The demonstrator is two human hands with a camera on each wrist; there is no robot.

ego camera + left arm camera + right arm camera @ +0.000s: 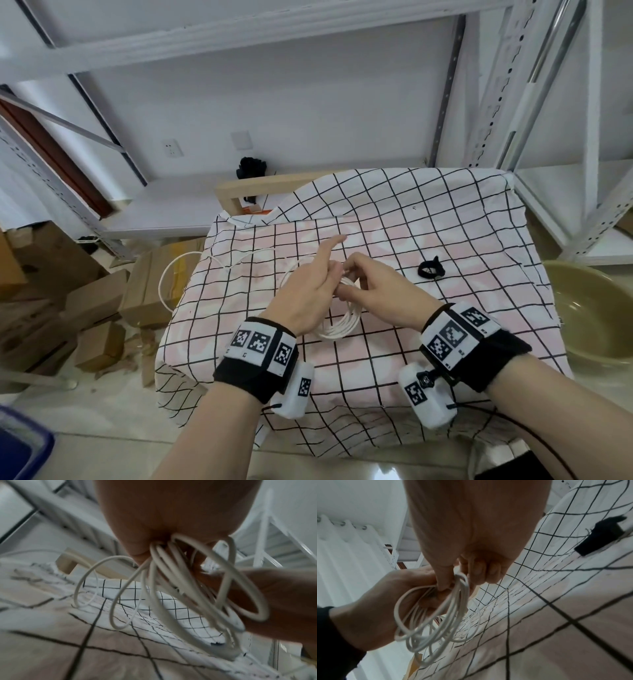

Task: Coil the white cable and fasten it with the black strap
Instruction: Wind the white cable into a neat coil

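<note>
Both hands, left hand (310,297) and right hand (380,291), grip the white cable (342,327) coil between them

Place: storeroom or stockroom.
Shelving: white metal racks (561,113) at 2 o'clock and 10 o'clock.
Floor: cardboard boxes (99,308) piled at 9 o'clock.
Work surface: table under checked cloth (445,240).

One white cable (337,329), one black strap (430,269), two hands, one checked cloth (445,222), one basin (596,325)
</note>
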